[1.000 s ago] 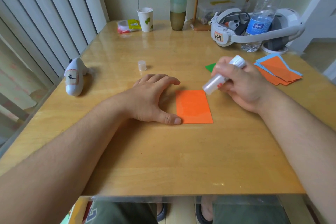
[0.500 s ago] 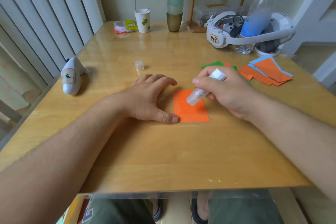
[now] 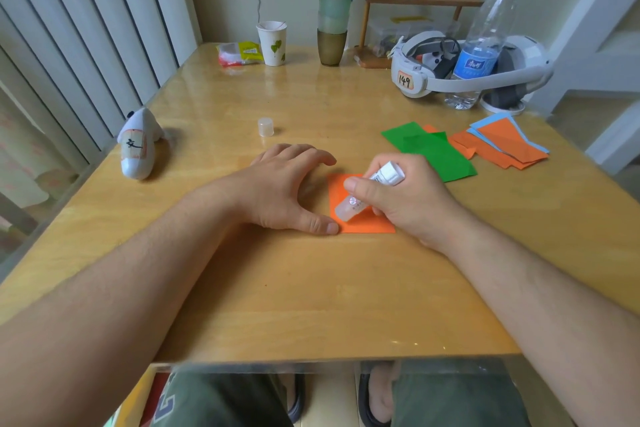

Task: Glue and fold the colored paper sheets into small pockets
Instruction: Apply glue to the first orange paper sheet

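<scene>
**Gluing the orange sheet: items on the counter**

- Orange sheet: flat on the counter, near centre.
- Left hand: released grip, fingers spread flat, thumb at the sheet's near left corner, likely to stop it sliding.
- Right hand: grasping the glue stick, tilted tip-down; contact with paper apparently made.
- Cap: set aside, beyond the hands.
- Green sheets: stock waiting to the right.

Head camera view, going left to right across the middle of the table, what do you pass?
White plush toy → clear cap → left hand → glue stick in right hand → green paper → orange and blue sheets.
</scene>
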`<state>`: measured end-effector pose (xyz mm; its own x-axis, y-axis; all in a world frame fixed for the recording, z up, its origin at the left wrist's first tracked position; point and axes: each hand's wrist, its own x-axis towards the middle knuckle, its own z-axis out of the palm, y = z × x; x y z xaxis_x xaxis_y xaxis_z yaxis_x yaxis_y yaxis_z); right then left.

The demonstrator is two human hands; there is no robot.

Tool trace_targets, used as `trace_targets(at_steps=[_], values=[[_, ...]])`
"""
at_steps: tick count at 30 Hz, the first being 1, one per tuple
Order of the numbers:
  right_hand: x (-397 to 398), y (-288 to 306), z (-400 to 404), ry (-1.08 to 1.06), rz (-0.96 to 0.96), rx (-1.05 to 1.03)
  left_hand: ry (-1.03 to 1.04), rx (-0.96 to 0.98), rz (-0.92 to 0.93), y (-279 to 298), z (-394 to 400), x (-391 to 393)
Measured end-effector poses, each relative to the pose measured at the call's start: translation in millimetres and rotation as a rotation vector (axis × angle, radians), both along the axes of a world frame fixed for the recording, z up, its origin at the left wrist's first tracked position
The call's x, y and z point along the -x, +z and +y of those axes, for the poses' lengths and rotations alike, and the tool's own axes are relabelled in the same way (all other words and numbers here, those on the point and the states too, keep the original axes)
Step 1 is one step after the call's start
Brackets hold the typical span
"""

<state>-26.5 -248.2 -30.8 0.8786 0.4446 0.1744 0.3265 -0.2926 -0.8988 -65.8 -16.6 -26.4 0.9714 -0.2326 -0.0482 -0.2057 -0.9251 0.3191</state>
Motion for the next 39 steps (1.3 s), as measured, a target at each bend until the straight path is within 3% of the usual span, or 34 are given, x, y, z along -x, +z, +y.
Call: trace_targets(at_steps=[20, 25, 39], values=[[-6, 7, -28, -0.28, -0.17, 0.157, -0.013, 0.019, 0.004, 0, 1, 0], [-6, 7, -23, -0.317, -0.079, -0.109, -0.013, 0.013, 0.001, -1, 1, -1], [9, 6, -7, -0.099, -0.123, 0.029, -0.011, 0.006, 0.015, 0, 0, -1]])
